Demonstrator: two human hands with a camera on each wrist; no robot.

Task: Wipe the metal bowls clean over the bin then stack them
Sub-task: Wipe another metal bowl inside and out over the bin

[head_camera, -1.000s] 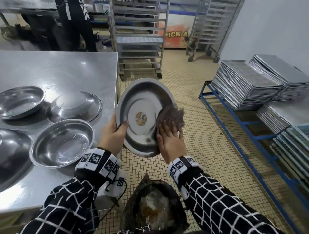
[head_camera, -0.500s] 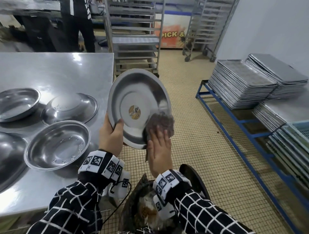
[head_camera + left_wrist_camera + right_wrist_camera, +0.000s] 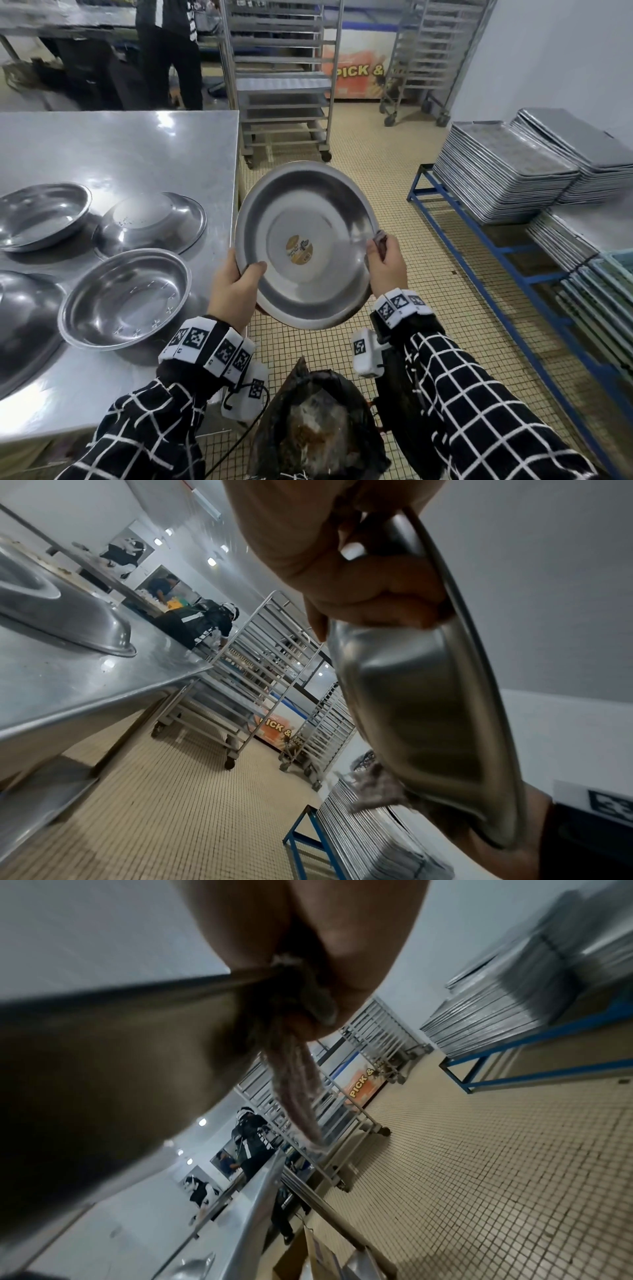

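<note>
A round, shallow metal bowl (image 3: 303, 245), smooth and shiny with a small paper sticker (image 3: 299, 249) at its centre, is tilted up facing the person, between both hands and above the dark-lined bin (image 3: 318, 428). The left hand (image 3: 234, 284) curls round its lower-left rim, thumb inside. The right hand (image 3: 385, 265) pinches the right rim together with a frayed brownish cloth (image 3: 379, 236), mostly hidden behind the bowl. Left of the left hand, other thin steel bowls (image 3: 125, 296) lie unstacked on the glossy bench (image 3: 120, 157), one upside down. The slick rim could slip from such a light edge grip, probably dropping the bowl into the waste below.
</note>
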